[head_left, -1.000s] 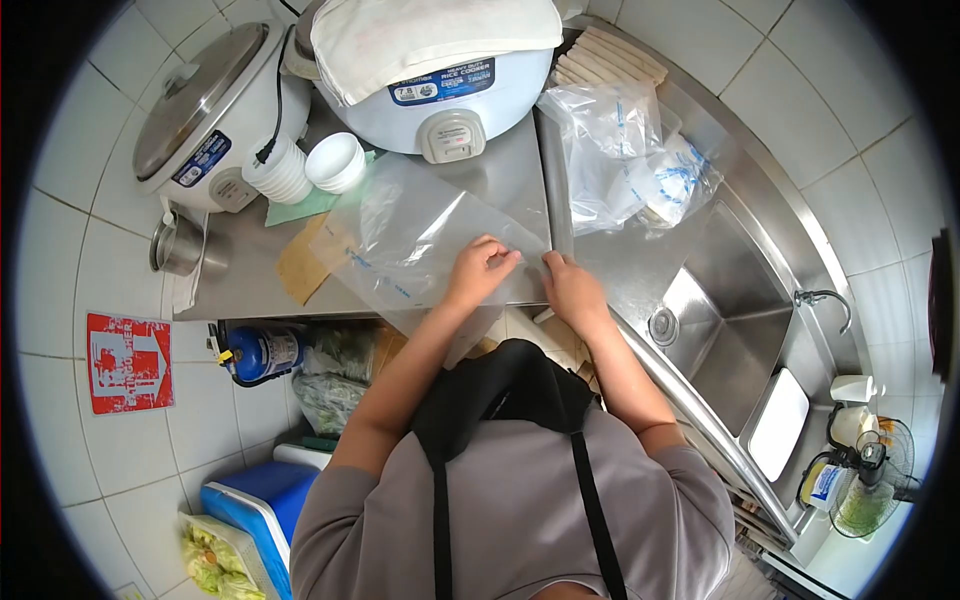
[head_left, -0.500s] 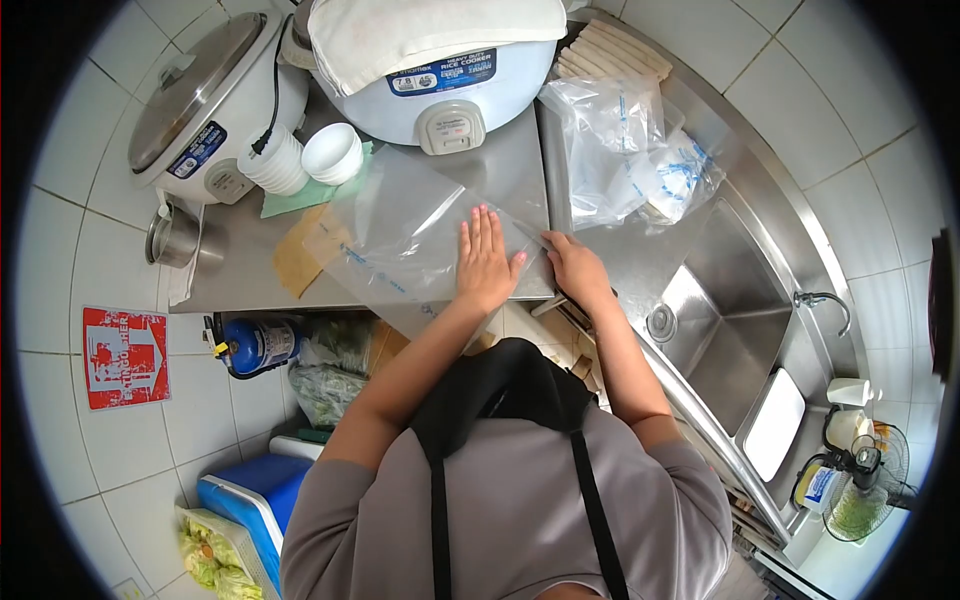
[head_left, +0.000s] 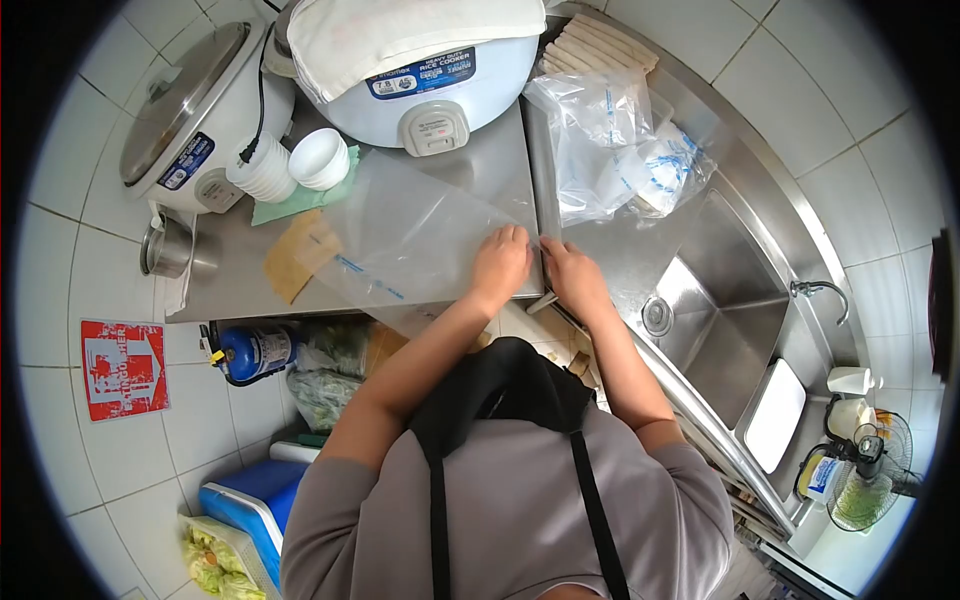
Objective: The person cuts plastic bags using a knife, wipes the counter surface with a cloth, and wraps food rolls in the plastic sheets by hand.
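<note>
A large clear plastic bag (head_left: 410, 225) with blue print lies flat and slanting across the steel counter, part of it hanging over the front edge. My left hand (head_left: 502, 268) is closed at the bag's right end, its fingers curled onto the film. Just right of it, my right hand (head_left: 575, 275) pinches the bag's edge near the gap between counter and sink; its fingertips are partly hidden. Under the bag's left part is a brown paper piece (head_left: 290, 265).
Behind stand a large rice cooker (head_left: 440, 95) with a cloth on its lid, a second cooker (head_left: 225, 110), stacked white bowls (head_left: 262, 168) and a single bowl (head_left: 320, 160). To the right are more plastic bags (head_left: 600, 130), folded cloths (head_left: 600, 45) and a steel sink (head_left: 730, 300).
My left hand has gone from lying flat with fingers stretched to curled, and shifted slightly right toward my right hand. The right hand stays at the bag's edge. The view has shifted slightly.
</note>
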`<control>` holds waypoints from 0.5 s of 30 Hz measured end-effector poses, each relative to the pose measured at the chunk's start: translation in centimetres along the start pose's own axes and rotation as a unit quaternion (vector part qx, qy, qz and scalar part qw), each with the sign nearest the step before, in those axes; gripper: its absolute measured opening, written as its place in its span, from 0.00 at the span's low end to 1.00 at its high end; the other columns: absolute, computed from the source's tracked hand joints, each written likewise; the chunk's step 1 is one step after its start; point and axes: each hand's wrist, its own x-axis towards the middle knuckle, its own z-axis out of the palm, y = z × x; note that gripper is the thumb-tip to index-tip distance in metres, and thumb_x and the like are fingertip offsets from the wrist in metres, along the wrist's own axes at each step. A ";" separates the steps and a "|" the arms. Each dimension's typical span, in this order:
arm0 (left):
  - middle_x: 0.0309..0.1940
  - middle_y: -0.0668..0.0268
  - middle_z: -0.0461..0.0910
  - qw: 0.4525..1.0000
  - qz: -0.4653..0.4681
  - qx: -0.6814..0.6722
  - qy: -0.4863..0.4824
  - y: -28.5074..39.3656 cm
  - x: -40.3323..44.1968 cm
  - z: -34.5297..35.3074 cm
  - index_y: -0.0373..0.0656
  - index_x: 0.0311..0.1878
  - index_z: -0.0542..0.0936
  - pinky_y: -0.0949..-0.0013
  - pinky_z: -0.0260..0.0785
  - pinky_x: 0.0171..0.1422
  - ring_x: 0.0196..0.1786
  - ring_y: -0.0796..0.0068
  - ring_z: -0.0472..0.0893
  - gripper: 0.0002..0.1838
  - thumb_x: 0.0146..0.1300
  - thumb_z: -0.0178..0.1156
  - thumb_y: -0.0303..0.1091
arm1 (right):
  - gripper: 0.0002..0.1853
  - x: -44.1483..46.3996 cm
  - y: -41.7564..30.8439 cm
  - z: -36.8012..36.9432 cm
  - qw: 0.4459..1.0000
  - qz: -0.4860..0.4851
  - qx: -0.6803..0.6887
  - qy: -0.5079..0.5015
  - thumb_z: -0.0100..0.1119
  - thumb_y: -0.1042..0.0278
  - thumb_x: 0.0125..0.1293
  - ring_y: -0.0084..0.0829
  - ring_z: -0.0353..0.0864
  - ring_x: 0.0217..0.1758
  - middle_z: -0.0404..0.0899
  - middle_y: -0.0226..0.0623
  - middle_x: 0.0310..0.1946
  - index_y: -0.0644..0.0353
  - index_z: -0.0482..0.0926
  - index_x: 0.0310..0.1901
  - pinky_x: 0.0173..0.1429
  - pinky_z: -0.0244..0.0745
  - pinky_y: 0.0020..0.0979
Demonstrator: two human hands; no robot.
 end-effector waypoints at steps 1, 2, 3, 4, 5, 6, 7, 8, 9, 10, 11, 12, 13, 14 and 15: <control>0.31 0.62 0.75 1.000 0.015 0.007 0.008 -0.1 0.0 0.3 0.41 0.33 0.71 0.59 0.71 0.40 0.37 0.59 0.77 0.09 0.53 0.62 0.30 | 0.16 -0.3 0.2 0.0 1.000 0.001 0.000 0.005 0.49 0.69 0.65 0.51 0.79 0.34 0.77 0.47 0.35 0.53 0.73 0.55 0.38 0.75 0.46; 0.31 0.62 0.75 1.000 0.022 -0.005 0.003 -0.2 -0.2 0.5 0.41 0.32 0.71 0.59 0.71 0.39 0.36 0.59 0.78 0.09 0.53 0.62 0.30 | 0.16 -0.4 0.3 -0.1 1.000 0.003 0.000 0.009 0.49 0.69 0.65 0.51 0.79 0.34 0.77 0.47 0.35 0.52 0.73 0.54 0.37 0.75 0.46; 0.30 0.62 0.75 0.999 0.030 -0.018 -0.002 -0.2 -0.4 0.8 0.42 0.32 0.71 0.59 0.71 0.38 0.36 0.59 0.78 0.08 0.54 0.61 0.29 | 0.16 -0.3 0.1 -0.3 1.000 0.016 0.003 0.001 0.49 0.70 0.64 0.52 0.79 0.35 0.77 0.47 0.37 0.53 0.72 0.55 0.39 0.75 0.46; 0.30 0.62 0.75 0.999 0.039 -0.030 -0.008 -0.2 -0.7 1.0 0.42 0.32 0.71 0.58 0.72 0.37 0.35 0.59 0.78 0.07 0.54 0.61 0.29 | 0.17 -0.3 -0.2 -0.7 1.000 0.029 0.006 -0.006 0.50 0.71 0.64 0.53 0.78 0.37 0.77 0.48 0.39 0.53 0.72 0.55 0.40 0.74 0.47; 0.30 0.61 0.75 0.998 0.044 -0.043 -0.006 -0.1 -0.8 1.2 0.42 0.32 0.71 0.58 0.72 0.37 0.35 0.58 0.78 0.07 0.54 0.61 0.29 | 0.17 -0.5 -0.5 -0.9 0.999 0.044 0.009 -0.014 0.50 0.71 0.64 0.54 0.78 0.39 0.77 0.48 0.40 0.53 0.72 0.55 0.42 0.73 0.47; 0.30 0.61 0.75 0.997 0.048 -0.056 -0.004 -0.2 -1.1 1.5 0.42 0.32 0.71 0.57 0.72 0.37 0.35 0.58 0.78 0.07 0.54 0.61 0.28 | 0.17 -0.5 -0.7 -0.9 0.999 0.042 0.004 -0.021 0.50 0.71 0.64 0.53 0.78 0.38 0.77 0.48 0.40 0.52 0.71 0.55 0.41 0.73 0.47; 0.30 0.61 0.75 0.996 0.053 -0.069 -0.002 -0.3 -1.2 1.6 0.42 0.32 0.72 0.57 0.72 0.37 0.35 0.57 0.78 0.07 0.55 0.60 0.28 | 0.17 -0.2 -0.8 -0.9 0.999 0.040 -0.002 -0.026 0.50 0.71 0.63 0.53 0.78 0.38 0.77 0.47 0.39 0.52 0.71 0.55 0.40 0.73 0.47; 0.30 0.61 0.75 0.995 0.052 -0.079 -0.008 -0.5 -1.4 1.8 0.42 0.32 0.72 0.57 0.72 0.37 0.35 0.57 0.78 0.07 0.55 0.61 0.28 | 0.18 0.1 -0.7 -0.9 0.999 0.037 -0.008 -0.032 0.51 0.71 0.63 0.53 0.78 0.38 0.77 0.47 0.39 0.51 0.71 0.55 0.40 0.73 0.47; 0.31 0.61 0.75 0.995 0.050 -0.089 -0.014 -0.5 -1.4 1.7 0.42 0.33 0.72 0.56 0.72 0.38 0.35 0.56 0.78 0.07 0.55 0.61 0.28 | 0.18 0.3 -0.5 -0.7 0.999 0.023 -0.008 -0.029 0.51 0.71 0.63 0.53 0.78 0.37 0.77 0.46 0.38 0.51 0.71 0.55 0.39 0.73 0.47; 0.31 0.60 0.75 0.994 0.050 -0.098 -0.019 -0.6 -1.3 1.6 0.41 0.33 0.72 0.56 0.72 0.38 0.35 0.56 0.78 0.07 0.55 0.61 0.28 | 0.18 0.5 -0.1 -0.4 1.000 0.009 -0.008 -0.025 0.51 0.70 0.62 0.52 0.78 0.37 0.77 0.46 0.37 0.50 0.71 0.55 0.39 0.73 0.47; 0.31 0.60 0.76 0.993 0.056 -0.100 -0.023 -0.7 -1.4 1.6 0.41 0.33 0.72 0.56 0.72 0.37 0.35 0.56 0.78 0.07 0.55 0.61 0.29 | 0.18 0.8 0.2 -0.2 1.000 -0.006 -0.008 -0.022 0.51 0.70 0.62 0.52 0.78 0.37 0.76 0.45 0.37 0.50 0.71 0.55 0.38 0.73 0.47; 0.31 0.60 0.76 0.992 0.062 -0.102 -0.028 -0.5 -1.5 1.2 0.41 0.33 0.73 0.56 0.72 0.37 0.35 0.56 0.78 0.06 0.55 0.61 0.29 | 0.18 1.3 0.4 0.0 1.000 -0.023 -0.007 -0.020 0.52 0.71 0.61 0.52 0.78 0.37 0.76 0.46 0.37 0.50 0.71 0.55 0.38 0.73 0.47; 0.30 0.61 0.76 0.992 0.068 -0.103 -0.033 -0.4 -1.6 1.0 0.41 0.33 0.73 0.56 0.71 0.36 0.34 0.55 0.78 0.06 0.56 0.61 0.29 | 0.19 1.8 0.6 0.1 0.999 -0.040 -0.006 -0.018 0.52 0.71 0.61 0.52 0.78 0.36 0.76 0.46 0.36 0.50 0.71 0.55 0.38 0.73 0.47; 0.30 0.61 0.77 0.990 0.057 -0.118 -0.047 -0.2 -1.7 0.9 0.41 0.33 0.73 0.57 0.72 0.36 0.33 0.57 0.78 0.06 0.56 0.61 0.29 | 0.19 2.4 0.8 0.2 0.998 -0.058 -0.005 -0.016 0.52 0.71 0.61 0.52 0.78 0.36 0.76 0.46 0.36 0.49 0.72 0.55 0.38 0.73 0.47; 0.29 0.61 0.77 0.988 0.046 -0.131 -0.061 -0.1 -1.9 0.9 0.41 0.33 0.73 0.58 0.72 0.35 0.32 0.58 0.79 0.06 0.56 0.61 0.29 | 0.20 2.8 0.7 0.1 0.998 -0.062 -0.010 -0.025 0.52 0.72 0.59 0.52 0.79 0.36 0.76 0.46 0.36 0.50 0.72 0.55 0.39 0.74 0.46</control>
